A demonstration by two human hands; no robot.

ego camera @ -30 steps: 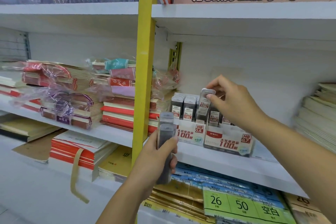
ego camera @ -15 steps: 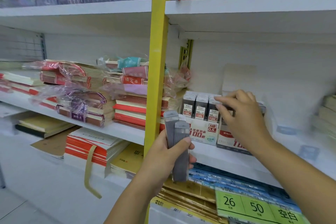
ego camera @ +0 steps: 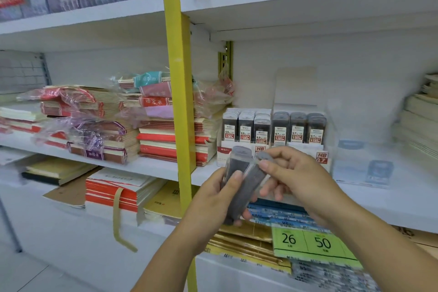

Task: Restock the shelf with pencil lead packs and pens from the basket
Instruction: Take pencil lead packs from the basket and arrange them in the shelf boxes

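My left hand [ego camera: 214, 199] grips two grey pencil lead packs [ego camera: 239, 173] upright in front of the middle shelf [ego camera: 369, 199]. My right hand [ego camera: 296, 175] has come to them and pinches the top of the right-hand pack [ego camera: 257, 178] between thumb and fingers. Behind my hands two white display boxes stand side by side on the shelf. The HB 0.5 box [ego camera: 224, 153] holds a row of lead packs [ego camera: 246, 125]; the HB 0.7 box [ego camera: 321, 155] holds darker packs [ego camera: 297, 125]. No basket or pens are in sight.
A yellow upright post [ego camera: 179, 92] divides the shelving left of the boxes. Plastic-wrapped notebook stacks [ego camera: 156, 130] fill the shelf to the left. Paper stacks [ego camera: 419, 123] lie at the right. A clear empty display holder [ego camera: 362, 166] stands beside the 0.7 box. Green price cards [ego camera: 308, 242] hang below.
My right hand left a lead pack in the 0.7 box, drew back from the shelf and now pinches a pack held in my left hand. The view shifted left.
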